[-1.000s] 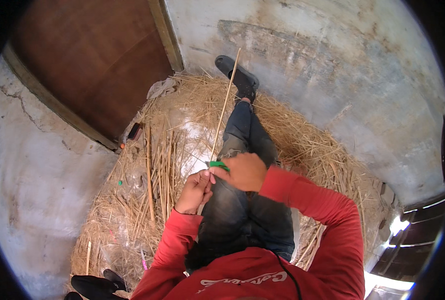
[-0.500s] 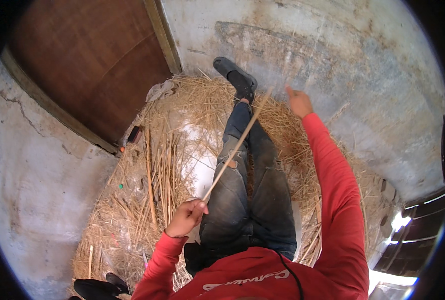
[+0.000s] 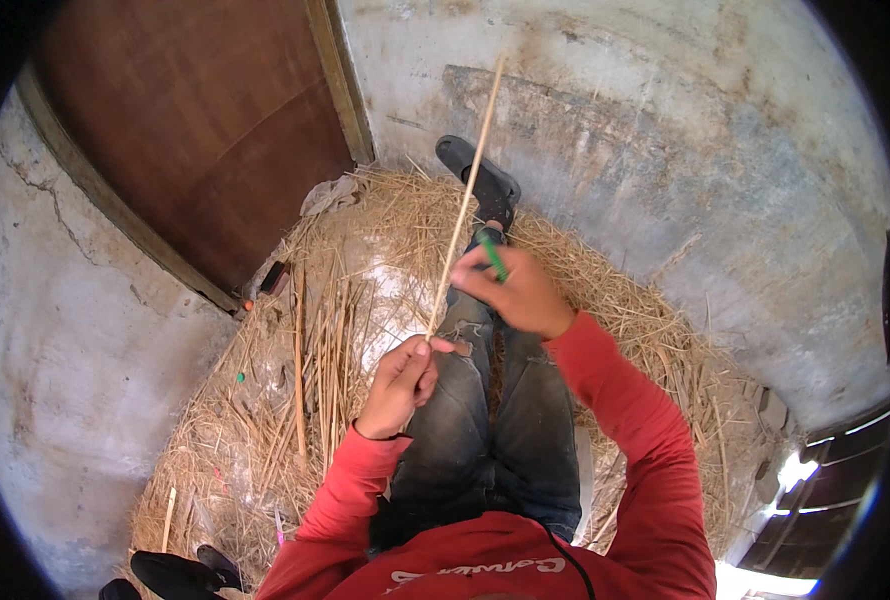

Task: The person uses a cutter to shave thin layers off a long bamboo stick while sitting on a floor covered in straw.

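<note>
A long, thin, pale wooden stick (image 3: 475, 165) slants up and away over my outstretched legs. Its near end is pinched between the thumb and fingers of my left hand (image 3: 397, 388), above my left thigh. My right hand (image 3: 515, 290) is beside the stick's lower half, fingers closed around a slim green tool (image 3: 492, 256). Only a green length of that tool sticks out; its working end is hidden by the fingers. The right fingertips meet the stick or lie right against it; I cannot tell which.
Straw and shavings (image 3: 615, 285) cover the floor around my legs. Several long sticks (image 3: 330, 350) lie to my left. A brown door (image 3: 195, 130) and a stained wall (image 3: 645, 150) stand ahead. Someone's dark shoe (image 3: 175, 572) shows at the lower left. A small dark object (image 3: 276, 278) lies near the door.
My right hand has come back from near the far wall to the stick. My left hand has risen slightly, and the stick now points more steeply away from me.
</note>
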The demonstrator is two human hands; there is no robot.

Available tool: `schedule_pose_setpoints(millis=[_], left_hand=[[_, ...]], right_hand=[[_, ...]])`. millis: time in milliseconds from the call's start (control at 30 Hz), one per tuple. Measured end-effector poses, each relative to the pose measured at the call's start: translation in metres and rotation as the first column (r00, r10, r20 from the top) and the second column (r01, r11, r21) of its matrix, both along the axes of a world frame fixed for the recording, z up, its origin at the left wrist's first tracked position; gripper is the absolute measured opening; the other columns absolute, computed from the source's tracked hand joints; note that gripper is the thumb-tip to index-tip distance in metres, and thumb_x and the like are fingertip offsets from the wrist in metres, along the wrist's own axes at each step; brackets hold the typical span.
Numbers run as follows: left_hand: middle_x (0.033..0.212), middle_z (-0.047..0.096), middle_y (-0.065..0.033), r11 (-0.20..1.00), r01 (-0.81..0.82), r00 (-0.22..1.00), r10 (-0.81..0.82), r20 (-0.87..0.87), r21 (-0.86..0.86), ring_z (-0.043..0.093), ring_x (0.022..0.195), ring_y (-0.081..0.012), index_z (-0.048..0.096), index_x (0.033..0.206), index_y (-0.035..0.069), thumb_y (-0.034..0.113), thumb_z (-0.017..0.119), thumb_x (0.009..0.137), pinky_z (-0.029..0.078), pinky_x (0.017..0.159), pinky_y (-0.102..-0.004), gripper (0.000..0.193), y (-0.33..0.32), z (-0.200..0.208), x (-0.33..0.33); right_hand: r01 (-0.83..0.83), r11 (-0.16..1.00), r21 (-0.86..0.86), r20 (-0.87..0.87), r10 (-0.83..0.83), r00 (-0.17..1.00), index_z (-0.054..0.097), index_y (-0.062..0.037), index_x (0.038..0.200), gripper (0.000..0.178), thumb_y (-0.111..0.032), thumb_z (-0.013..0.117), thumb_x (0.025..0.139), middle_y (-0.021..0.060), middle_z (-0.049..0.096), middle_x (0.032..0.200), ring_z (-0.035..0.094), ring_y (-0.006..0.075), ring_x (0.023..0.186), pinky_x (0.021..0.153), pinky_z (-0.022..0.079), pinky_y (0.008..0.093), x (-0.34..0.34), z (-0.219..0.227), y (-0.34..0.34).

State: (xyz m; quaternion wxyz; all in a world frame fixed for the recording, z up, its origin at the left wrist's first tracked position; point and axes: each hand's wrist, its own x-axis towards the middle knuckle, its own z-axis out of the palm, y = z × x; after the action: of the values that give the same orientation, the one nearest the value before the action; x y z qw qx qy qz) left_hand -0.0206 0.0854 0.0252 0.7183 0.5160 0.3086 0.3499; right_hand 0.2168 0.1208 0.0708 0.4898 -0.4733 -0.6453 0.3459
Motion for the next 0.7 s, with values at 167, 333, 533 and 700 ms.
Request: schedule_pose_setpoints(millis=[167,333,533,700], left_hand=[[0.071,0.045,0.0038,0.998,0.024,0.999,-0.022,-0.031,0.066,0.036,0.056,-0.0043,0.054,0.14,0.001,0.026,0.042,0.114,0.03,0.05,-0.021,0.039,-0.01,0.003,0.009],[0.063,0.043,0.0058,0.99,0.019,0.989,0.002,-0.147,0.14,0.035,0.053,-0.0032,0.062,0.134,0.001,0.024,0.048,0.112,0.027,0.049,-0.0219,0.035,-0.01,-0.01,-0.015],[0.058,0.039,0.008,0.994,-0.079,0.984,0.089,-0.152,0.074,0.032,0.049,-0.0024,0.066,0.129,0.0,0.023,0.051,0.111,0.025,0.047,-0.0227,0.033,-0.005,-0.007,-0.013],[0.057,0.038,0.0087,0.995,-0.09,0.983,0.095,-0.156,0.04,0.031,0.048,-0.002,0.067,0.129,0.0,0.022,0.053,0.111,0.024,0.046,-0.0228,0.032,-0.007,0.004,-0.01]], right_hand=[[-0.03,0.996,-0.084,-0.017,0.029,0.999,0.072,0.0002,0.093,0.027,-0.026,0.07,0.1,0.0005,0.062,0.076,0.054,0.0085,0.074,0.069,0.045,0.0302,-0.013,-0.004,0.002],[0.129,0.987,0.097,0.072,-0.137,0.988,0.068,0.001,0.083,0.037,-0.033,0.07,0.099,0.0032,0.049,0.058,0.044,0.0119,0.057,0.054,0.039,0.036,0.01,-0.003,0.01],[0.083,0.988,0.132,0.665,-0.15,0.731,0.071,-0.0038,0.082,0.058,-0.057,0.055,0.101,0.0207,0.064,0.061,0.066,0.0393,0.055,0.052,0.052,0.0477,-0.036,-0.024,-0.057],[0.083,0.983,0.164,0.784,-0.181,0.594,0.072,-0.0057,0.084,0.063,-0.063,0.053,0.099,0.02,0.064,0.059,0.067,0.0395,0.054,0.051,0.052,0.05,-0.034,-0.022,-0.051]])
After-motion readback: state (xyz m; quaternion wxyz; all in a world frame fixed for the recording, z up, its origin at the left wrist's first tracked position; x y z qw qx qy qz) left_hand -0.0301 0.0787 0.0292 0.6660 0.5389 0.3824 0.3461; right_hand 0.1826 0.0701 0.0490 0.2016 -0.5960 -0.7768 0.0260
